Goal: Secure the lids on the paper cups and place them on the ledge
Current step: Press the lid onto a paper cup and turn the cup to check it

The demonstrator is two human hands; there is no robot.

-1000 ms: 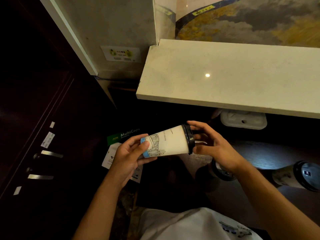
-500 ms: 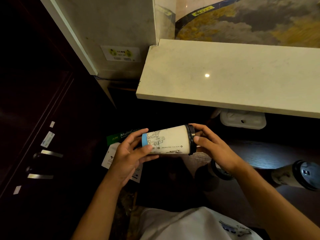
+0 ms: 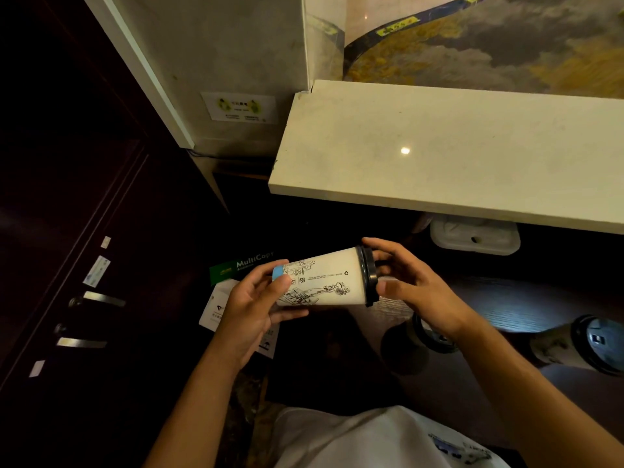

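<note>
Dim nook, pale ledge (image 3: pixel 456 157) above the fingers, bare. Cup (image 3: pixel 320 282) on its side between hands: left hand (image 3: pixel 250 309) grips the base, right hand (image 3: pixel 415 292) curls round the lid (image 3: pixel 368 275). Lid-seating step. Next, probably: upright, lift to ledge.

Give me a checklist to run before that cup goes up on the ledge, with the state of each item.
1. Lid on the cup: ok, it sits on the rim.
2. Lid sealed all round: cannot tell, the far side is hidden.
3. Left hand grips the cup's base: ok.
4. Right hand on the lid: ok, fingers curl around its edge.
5. Cup upright: not ok, it lies sideways between the hands.
6. Room on the ledge: ok, the visible top is bare.
</note>
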